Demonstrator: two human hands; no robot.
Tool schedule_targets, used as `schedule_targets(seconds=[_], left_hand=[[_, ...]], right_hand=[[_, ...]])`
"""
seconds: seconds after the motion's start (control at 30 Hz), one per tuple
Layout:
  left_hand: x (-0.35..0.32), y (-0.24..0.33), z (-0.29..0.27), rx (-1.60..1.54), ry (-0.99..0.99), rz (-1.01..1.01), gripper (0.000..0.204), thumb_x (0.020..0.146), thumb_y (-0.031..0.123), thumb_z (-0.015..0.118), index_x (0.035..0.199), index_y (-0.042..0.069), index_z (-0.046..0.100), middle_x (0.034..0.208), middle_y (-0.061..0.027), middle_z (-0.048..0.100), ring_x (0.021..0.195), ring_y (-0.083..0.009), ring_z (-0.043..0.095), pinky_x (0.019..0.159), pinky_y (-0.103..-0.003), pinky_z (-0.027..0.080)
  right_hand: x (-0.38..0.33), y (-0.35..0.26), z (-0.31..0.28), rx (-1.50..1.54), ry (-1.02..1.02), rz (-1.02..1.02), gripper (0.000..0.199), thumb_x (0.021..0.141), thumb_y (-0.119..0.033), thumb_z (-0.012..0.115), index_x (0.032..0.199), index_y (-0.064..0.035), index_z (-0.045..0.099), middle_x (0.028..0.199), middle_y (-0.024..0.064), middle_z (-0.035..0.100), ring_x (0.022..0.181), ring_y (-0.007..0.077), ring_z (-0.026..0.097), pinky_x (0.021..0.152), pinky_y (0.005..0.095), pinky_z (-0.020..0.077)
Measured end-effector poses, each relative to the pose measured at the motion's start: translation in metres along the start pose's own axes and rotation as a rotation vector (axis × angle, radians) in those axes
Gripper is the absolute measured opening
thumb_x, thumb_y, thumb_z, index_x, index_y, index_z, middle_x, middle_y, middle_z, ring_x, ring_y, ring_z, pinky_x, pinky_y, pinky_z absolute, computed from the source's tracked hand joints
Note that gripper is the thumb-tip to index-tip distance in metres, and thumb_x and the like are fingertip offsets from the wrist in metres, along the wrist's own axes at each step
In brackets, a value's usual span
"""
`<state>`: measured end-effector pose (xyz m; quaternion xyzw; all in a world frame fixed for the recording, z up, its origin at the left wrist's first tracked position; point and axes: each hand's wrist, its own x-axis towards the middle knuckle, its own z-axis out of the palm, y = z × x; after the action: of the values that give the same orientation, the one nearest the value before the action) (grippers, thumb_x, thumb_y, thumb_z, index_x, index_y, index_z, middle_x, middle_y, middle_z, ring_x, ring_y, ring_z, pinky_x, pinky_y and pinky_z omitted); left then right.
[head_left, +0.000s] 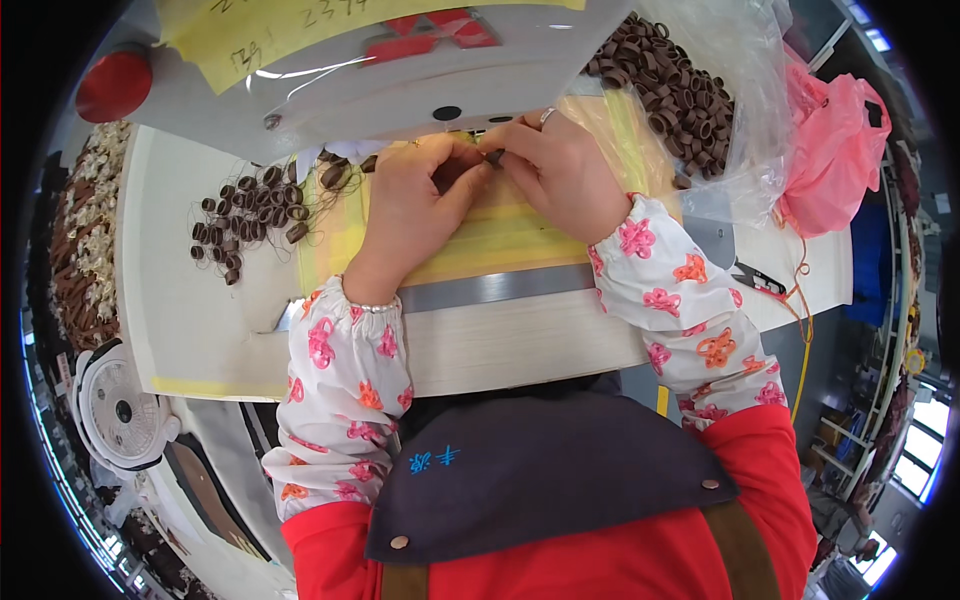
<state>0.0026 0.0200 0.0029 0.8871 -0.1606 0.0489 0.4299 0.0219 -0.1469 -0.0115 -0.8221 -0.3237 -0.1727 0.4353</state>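
Under the sewing machine head (300,105), my two hands meet fingertip to fingertip close to the needle area. A small dark brown loop (493,157) shows between them. My right hand (565,172) pinches it with thumb and fingers; a ring is on one finger. My left hand (412,205) is closed too, its thumb and index tips pressed at the loop's left side. Most of the loop is hidden by my fingers. Left of my left hand lies a group of brown loops (262,205) with loose threads trailing from them. Yellow tape (470,248) covers the work surface below my hands.
A heap of brown loops (690,105) lies at the back right in a clear plastic bag (755,110). A pink plastic bag (830,150) is beside it. Black thread snips (760,279) with an orange cord lie at the right. A white fan (118,410) stands left of the table.
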Motion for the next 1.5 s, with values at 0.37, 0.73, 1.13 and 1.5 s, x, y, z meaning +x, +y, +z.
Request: schedule_targets(seconds=[0.37, 0.73, 1.13, 1.5], left_hand=[[-0.001, -0.003, 0.001, 0.114, -0.043, 0.028, 0.010, 0.072, 0.006, 0.063, 0.080, 0.001, 0.061, 0.068, -0.0039, 0.058, 0.059, -0.0106, 0.051, 0.056, -0.023, 0.041], [0.002, -0.001, -0.003, -0.060, 0.012, -0.020, 0.010, 0.073, 0.006, 0.054, 0.079, 0.000, 0.060, 0.068, -0.0084, 0.058, 0.059, -0.0157, 0.053, 0.057, -0.026, 0.041], [0.002, -0.003, 0.001, 0.007, 0.061, 0.001, 0.012, 0.071, 0.013, 0.061, 0.074, 0.001, 0.060, 0.061, -0.0095, 0.056, 0.054, -0.0186, 0.053, 0.053, -0.028, 0.040], [0.002, -0.004, 0.001, -0.052, -0.040, 0.027, 0.017, 0.072, 0.017, 0.065, 0.072, 0.001, 0.058, 0.057, -0.0058, 0.052, 0.050, -0.0193, 0.048, 0.053, -0.028, 0.037]], right_hand=[[-0.005, -0.001, 0.005, 0.093, -0.012, 0.111, 0.011, 0.070, -0.006, 0.062, 0.080, -0.0036, 0.058, 0.072, 0.0123, 0.054, 0.062, 0.0288, 0.056, 0.054, 0.0356, 0.0458], [-0.013, 0.003, 0.001, 0.171, -0.014, 0.113, 0.013, 0.071, 0.000, 0.062, 0.083, -0.0009, 0.057, 0.075, 0.0070, 0.056, 0.062, 0.0145, 0.054, 0.056, 0.0248, 0.0450], [-0.012, -0.003, 0.005, 0.041, -0.012, 0.041, 0.026, 0.068, 0.003, 0.059, 0.092, -0.0034, 0.050, 0.079, 0.0093, 0.053, 0.062, 0.0212, 0.055, 0.053, 0.0301, 0.0452], [-0.008, -0.020, 0.012, -0.204, -0.045, -0.134, 0.027, 0.068, -0.003, 0.057, 0.094, -0.0036, 0.047, 0.086, 0.0112, 0.053, 0.075, 0.0286, 0.056, 0.057, 0.0343, 0.0476]])
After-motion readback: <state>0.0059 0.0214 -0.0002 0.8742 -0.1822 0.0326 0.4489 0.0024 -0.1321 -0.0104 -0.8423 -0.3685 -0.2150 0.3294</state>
